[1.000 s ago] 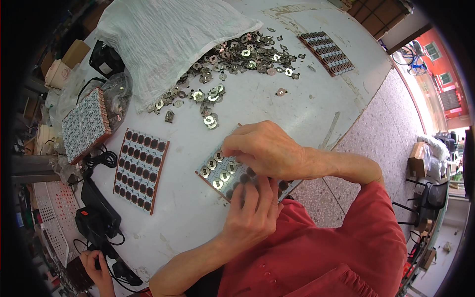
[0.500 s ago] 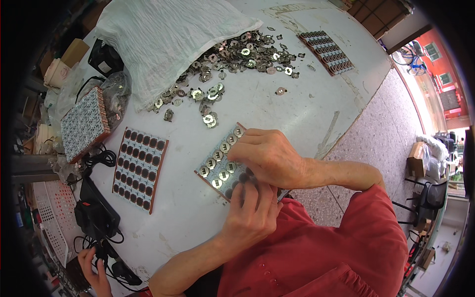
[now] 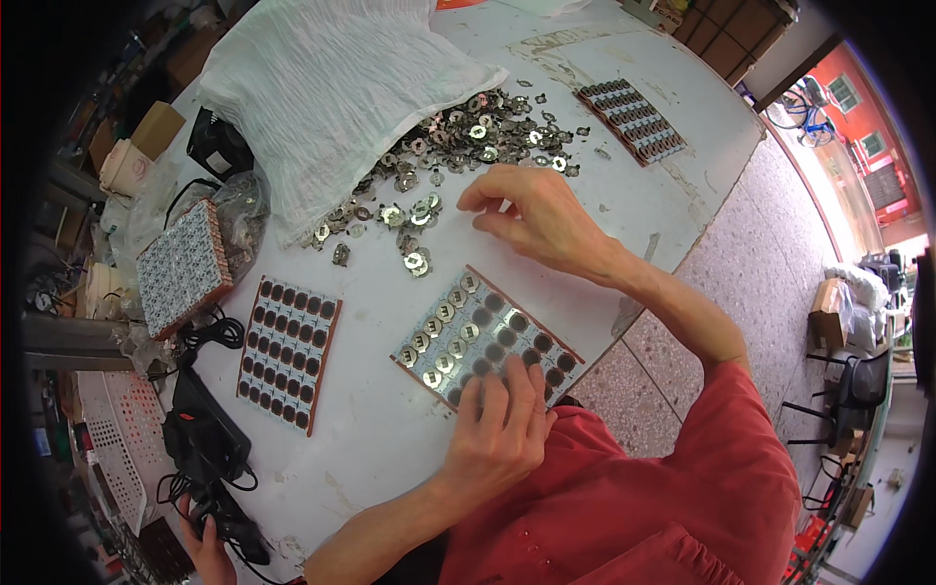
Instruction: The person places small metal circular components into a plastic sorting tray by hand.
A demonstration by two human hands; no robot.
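A panel of small circuit boards (image 3: 502,341) lies at an angle before me, with rows of round black pads. Shiny round metal clips (image 3: 445,312) sit on the pads at its left side. My left hand (image 3: 502,424) rests with outstretched fingers on the panel's near edge; its thumb is hidden. Above the table, between the panel and a heap of loose metal clips (image 3: 453,141), hangs my right hand (image 3: 536,216). Its fingers are bent, thumb and forefinger apart, and I see nothing between them.
A second panel with black pads (image 3: 290,354) lies to the left, another panel (image 3: 634,121) at the far right. White cloth sack (image 3: 341,88) borders the heap. Stacked boards (image 3: 183,268), black power adapters (image 3: 205,439) and cables crowd the left, where another person's hand (image 3: 210,554) touches black equipment.
My right hand has lifted off the panel and moved away toward the heap, uncovering the panel's right part. One more row spot shows a clip. My left hand stays on the panel.
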